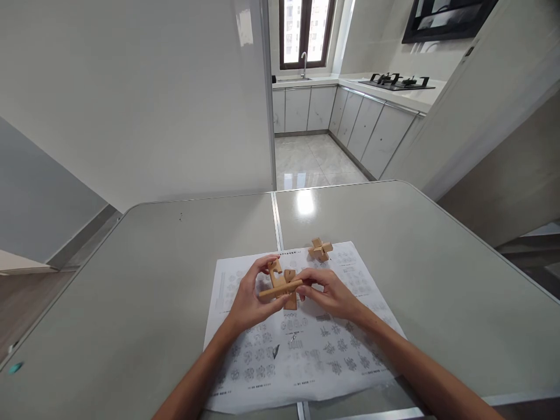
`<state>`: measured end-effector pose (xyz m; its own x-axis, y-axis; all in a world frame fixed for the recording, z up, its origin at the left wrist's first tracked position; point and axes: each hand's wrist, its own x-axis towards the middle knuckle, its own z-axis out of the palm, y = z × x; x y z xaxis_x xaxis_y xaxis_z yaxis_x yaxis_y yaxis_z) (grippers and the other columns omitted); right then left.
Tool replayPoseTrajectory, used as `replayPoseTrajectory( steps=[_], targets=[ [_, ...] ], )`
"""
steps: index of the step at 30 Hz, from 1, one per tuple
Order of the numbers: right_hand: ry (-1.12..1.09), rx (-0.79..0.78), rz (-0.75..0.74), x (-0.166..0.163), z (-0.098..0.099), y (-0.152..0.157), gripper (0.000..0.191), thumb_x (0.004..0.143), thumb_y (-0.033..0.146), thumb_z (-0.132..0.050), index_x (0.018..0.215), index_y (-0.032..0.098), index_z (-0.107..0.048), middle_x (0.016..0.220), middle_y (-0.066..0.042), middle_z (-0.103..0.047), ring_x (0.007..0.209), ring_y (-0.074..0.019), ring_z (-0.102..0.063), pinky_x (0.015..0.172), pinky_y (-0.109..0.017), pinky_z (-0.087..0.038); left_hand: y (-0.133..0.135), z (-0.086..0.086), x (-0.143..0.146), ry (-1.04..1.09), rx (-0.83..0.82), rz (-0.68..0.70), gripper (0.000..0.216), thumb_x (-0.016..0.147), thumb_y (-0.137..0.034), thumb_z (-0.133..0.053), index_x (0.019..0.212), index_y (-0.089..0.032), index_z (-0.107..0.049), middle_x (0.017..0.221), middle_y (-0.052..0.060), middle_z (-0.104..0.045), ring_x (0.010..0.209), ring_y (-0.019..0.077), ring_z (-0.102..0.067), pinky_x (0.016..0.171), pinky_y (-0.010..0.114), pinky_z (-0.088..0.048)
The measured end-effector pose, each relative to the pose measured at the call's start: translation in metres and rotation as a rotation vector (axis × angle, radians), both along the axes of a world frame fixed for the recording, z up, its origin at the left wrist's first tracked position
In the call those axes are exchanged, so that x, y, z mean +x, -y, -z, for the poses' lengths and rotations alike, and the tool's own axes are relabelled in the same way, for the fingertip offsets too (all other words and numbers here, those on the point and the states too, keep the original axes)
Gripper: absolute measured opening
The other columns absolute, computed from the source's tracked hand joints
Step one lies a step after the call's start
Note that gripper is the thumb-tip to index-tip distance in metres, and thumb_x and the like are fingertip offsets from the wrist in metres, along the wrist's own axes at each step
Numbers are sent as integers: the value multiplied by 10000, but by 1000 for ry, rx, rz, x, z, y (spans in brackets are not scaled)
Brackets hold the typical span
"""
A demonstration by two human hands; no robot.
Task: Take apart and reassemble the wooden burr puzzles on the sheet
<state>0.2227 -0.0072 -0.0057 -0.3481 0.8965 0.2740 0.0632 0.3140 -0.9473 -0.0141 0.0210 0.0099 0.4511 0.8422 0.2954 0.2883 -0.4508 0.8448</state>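
At the far left of the grey table (131,291) lies a small teal object (16,367), too small to make out, and well to its right a large printed sheet (306,367) covered in little drawings lies under both hands. The left hand (250,300) is curved around a notched wooden piece (275,270), fingers over its top and thumb low by a wooden stick (277,290) that runs crosswise in front. The wooden pieces are thus between the hands, above the sheet, and the step in hand looks like fitting them together; the next move seems to call for a firm left hold and careful lining up of the notches. The right hand (326,291) pinches the stick's right end between thumb and fingers. Just beyond it, a cluster of crossed wooden blocks (320,249) rests at the sheet's back edge. Farther right, in the kitchen, the cupboards (363,125) are closed, so their contents are hidden
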Motion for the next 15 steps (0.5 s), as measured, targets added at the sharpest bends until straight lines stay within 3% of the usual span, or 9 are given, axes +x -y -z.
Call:
replayPoseTrajectory(
  steps=[15],
  targets=[
    [30, 21, 4, 0, 0, 2, 195, 1048, 386, -631, 1016, 215, -720, 836, -29, -711, 729, -177, -607, 688, -311, -494, -2, -4, -1, -2, 13, 32, 635, 835, -292, -819, 1423, -280, -581, 1478, 122, -636, 1284, 324, -645, 1077, 513, -526]
  ],
)
